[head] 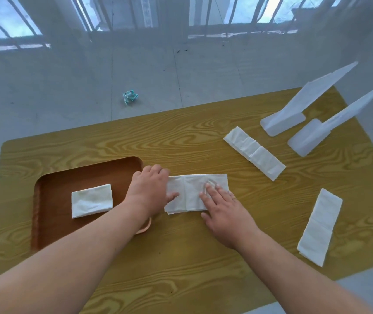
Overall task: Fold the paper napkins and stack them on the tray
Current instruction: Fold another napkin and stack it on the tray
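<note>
A: Spanning most of the view, a wooden table [203,257] carries a brown tray [54,191] holding one folded napkin [91,200].

B: And the hands?

A: The left hand [151,189] and right hand [224,207] press flat, fingers spread, on a middle napkin [190,193] beside the tray, gripping nothing.

Matt, creased paper napkin [194,192] at centre; smooth brown wooden tray [54,193] at nine o'clock; yellow wood-grain table [181,257]; translucent plastic stands [294,114] at two o'clock.
</note>
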Action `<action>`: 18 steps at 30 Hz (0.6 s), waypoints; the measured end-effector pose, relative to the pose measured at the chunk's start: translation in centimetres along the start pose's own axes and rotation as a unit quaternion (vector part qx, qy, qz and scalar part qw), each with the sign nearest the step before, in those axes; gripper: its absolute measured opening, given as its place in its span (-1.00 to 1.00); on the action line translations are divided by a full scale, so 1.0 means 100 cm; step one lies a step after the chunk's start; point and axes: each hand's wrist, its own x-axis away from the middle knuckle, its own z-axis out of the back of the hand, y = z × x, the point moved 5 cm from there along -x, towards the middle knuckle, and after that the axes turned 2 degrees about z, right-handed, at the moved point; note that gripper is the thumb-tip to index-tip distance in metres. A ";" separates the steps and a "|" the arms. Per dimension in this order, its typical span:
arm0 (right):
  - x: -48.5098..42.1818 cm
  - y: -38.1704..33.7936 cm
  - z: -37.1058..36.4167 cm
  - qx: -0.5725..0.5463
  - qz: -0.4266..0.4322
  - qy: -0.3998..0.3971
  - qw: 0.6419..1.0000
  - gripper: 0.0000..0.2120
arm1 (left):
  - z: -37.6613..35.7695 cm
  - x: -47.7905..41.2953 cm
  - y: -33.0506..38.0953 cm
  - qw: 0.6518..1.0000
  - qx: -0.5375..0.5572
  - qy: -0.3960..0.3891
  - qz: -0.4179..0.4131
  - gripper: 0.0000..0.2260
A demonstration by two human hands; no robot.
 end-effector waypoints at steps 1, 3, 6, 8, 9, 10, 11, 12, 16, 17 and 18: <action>0.000 0.001 0.000 0.002 0.005 -0.001 1.000 -0.40 | 0.000 -0.003 0.002 1.000 0.004 0.000 0.015 -0.39; 0.000 0.003 0.001 0.005 0.017 0.004 1.000 -0.40 | 0.001 -0.008 0.008 0.999 0.012 -0.005 0.034 -0.44; 0.001 0.010 0.003 0.015 0.026 0.015 0.999 -0.41 | 0.001 -0.015 0.011 0.996 0.054 -0.029 0.061 -0.64; 0.003 0.015 0.003 0.014 0.026 0.015 0.999 -0.41 | 0.002 -0.018 0.010 0.990 0.105 -0.039 0.082 -0.80; 0.003 0.016 0.002 0.012 0.027 0.014 0.999 -0.42 | 0.002 -0.019 0.009 0.985 0.141 -0.045 0.092 -0.86; 0.004 0.017 0.002 0.010 0.027 0.014 0.999 -0.42 | 0.000 -0.020 0.007 0.975 0.186 -0.053 0.105 -0.88; 0.006 0.018 0.002 0.007 0.028 0.015 0.999 -0.42 | -0.001 -0.021 0.005 0.961 0.240 -0.060 0.126 -0.86; 0.007 0.017 0.002 0.003 0.027 0.015 1.000 -0.42 | 0.000 -0.021 0.003 0.941 0.295 -0.064 0.152 -0.80; 0.009 0.006 0.005 -0.012 0.033 0.026 0.999 -0.43 | 0.010 -0.018 -0.003 0.887 0.407 -0.015 0.217 -0.65; 0.009 0.003 0.006 -0.013 0.037 0.028 0.999 -0.43 | 0.013 -0.018 -0.002 0.889 0.406 0.004 0.212 -0.64; 0.009 0.001 0.006 -0.012 0.041 0.029 0.999 -0.43 | 0.016 -0.017 0.001 0.893 0.404 0.024 0.198 -0.64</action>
